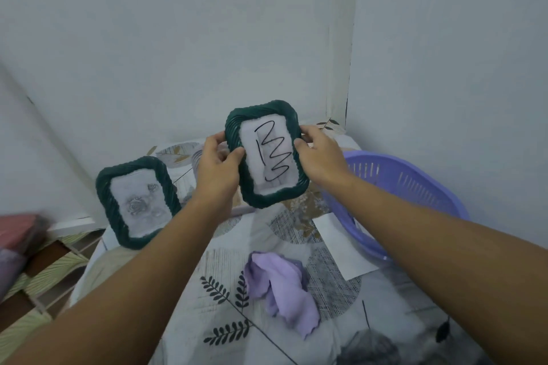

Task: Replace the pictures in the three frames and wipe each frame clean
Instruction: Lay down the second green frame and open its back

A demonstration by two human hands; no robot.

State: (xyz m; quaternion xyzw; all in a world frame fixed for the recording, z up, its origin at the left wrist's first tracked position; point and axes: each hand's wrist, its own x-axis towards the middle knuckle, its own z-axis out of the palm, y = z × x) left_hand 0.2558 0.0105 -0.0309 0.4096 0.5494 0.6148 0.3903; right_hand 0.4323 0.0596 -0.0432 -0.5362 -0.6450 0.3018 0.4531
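Observation:
I hold a dark green rope-edged picture frame point(268, 154) upright above the table, its white picture marked with a black scribble. My left hand point(218, 166) grips its left edge and my right hand point(320, 154) grips its right edge. A second green frame point(138, 201) with a grey flower picture stands at the table's back left. A crumpled lilac cloth point(281, 284) lies on the table below my arms. A white sheet of paper point(341, 243) lies by the basket.
A lilac plastic basket point(400, 187) sits at the right under my right forearm. The table wears a leaf-patterned cover point(237, 320). Pale walls meet in a corner behind. Folded red and purple fabric point(17, 234) shows at the left edge above a tiled floor.

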